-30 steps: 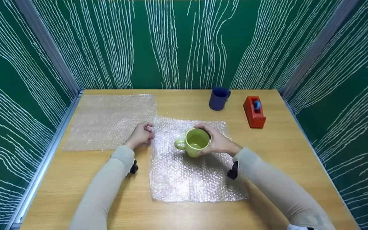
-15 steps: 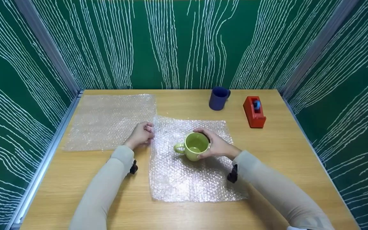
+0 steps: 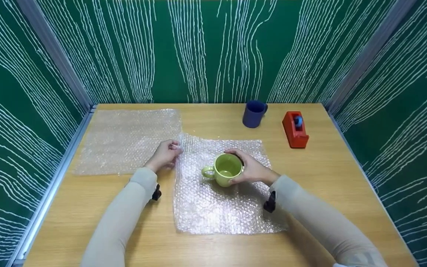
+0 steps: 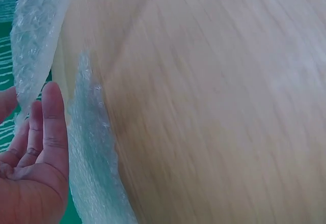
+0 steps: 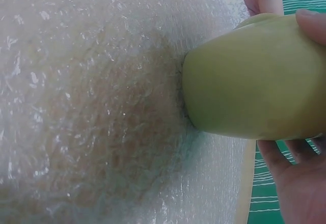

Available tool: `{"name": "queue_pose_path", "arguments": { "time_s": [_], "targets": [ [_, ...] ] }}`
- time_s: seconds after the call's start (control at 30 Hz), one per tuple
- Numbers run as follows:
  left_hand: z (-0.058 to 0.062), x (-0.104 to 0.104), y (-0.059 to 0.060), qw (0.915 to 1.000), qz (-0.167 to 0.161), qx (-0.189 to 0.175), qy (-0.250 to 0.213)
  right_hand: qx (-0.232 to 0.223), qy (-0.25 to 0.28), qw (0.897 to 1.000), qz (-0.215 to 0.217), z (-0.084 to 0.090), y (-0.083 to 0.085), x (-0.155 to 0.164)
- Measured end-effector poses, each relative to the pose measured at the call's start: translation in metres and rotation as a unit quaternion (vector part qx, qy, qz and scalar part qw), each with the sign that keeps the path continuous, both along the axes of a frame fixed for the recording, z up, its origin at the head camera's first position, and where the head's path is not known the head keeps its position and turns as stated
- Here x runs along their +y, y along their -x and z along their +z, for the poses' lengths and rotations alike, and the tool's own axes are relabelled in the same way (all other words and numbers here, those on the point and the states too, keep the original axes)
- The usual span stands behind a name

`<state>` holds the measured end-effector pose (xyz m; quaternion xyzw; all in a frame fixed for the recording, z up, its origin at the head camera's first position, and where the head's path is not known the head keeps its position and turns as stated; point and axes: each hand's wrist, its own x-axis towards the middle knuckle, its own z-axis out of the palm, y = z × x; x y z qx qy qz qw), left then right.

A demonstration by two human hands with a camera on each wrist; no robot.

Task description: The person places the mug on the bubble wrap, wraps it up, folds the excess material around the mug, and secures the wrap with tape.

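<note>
Green mug (image 3: 225, 171) upright on bubble wrap (image 3: 213, 211)
Head: the right hand (image 3: 253, 168) curls its fingers round the mug above the desk (image 3: 154, 230); the left hand (image 3: 164, 155) pinches the wrap's edge. Left wrist: wrap seems light, floppy, best edge-held. Right wrist: mug looks stiff, smooth, breakable; grip its body.

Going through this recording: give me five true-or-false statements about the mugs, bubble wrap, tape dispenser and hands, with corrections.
1. The right hand holds the glossy lime-green mug. True.
2. The lime-green mug's handle points toward the right hand. False: it points toward the left hand.
3. The dark blue cylindrical mug stands left of the red tape dispenser. True.
4. Both clear plastic bubble-wrap sheets lie under the lime-green mug. False: only the nearer sheet does.
5. The left hand is at the nearer sheet's left edge. True.
</note>
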<state>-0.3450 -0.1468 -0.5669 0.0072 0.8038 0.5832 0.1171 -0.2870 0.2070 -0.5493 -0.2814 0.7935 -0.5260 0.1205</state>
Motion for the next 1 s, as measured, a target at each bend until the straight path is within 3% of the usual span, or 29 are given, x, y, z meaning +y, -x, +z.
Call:
{"name": "queue_pose_path", "arguments": {
  "time_s": [0.17,0.33,0.53,0.77,1.0],
  "targets": [
    [0.003,0.006,0.003,0.9994,-0.003,0.035,0.000,-0.013,-0.008,1.000,-0.006,0.001,-0.002,0.000],
    [0.008,0.013,0.007,0.9965,0.026,0.079,0.001,-0.015,-0.014,1.000,-0.009,0.001,-0.004,0.001],
    [0.019,0.020,0.009,0.9962,0.046,0.070,-0.024,-0.009,-0.015,1.000,-0.008,-0.001,-0.002,0.002],
    [0.030,0.024,0.013,0.9946,0.034,0.094,-0.028,-0.004,-0.015,1.000,-0.006,-0.001,-0.001,0.004],
    [0.043,0.029,0.011,0.9974,0.013,0.070,-0.009,-0.010,-0.003,1.000,-0.003,-0.001,-0.001,0.004]
  ]
}}
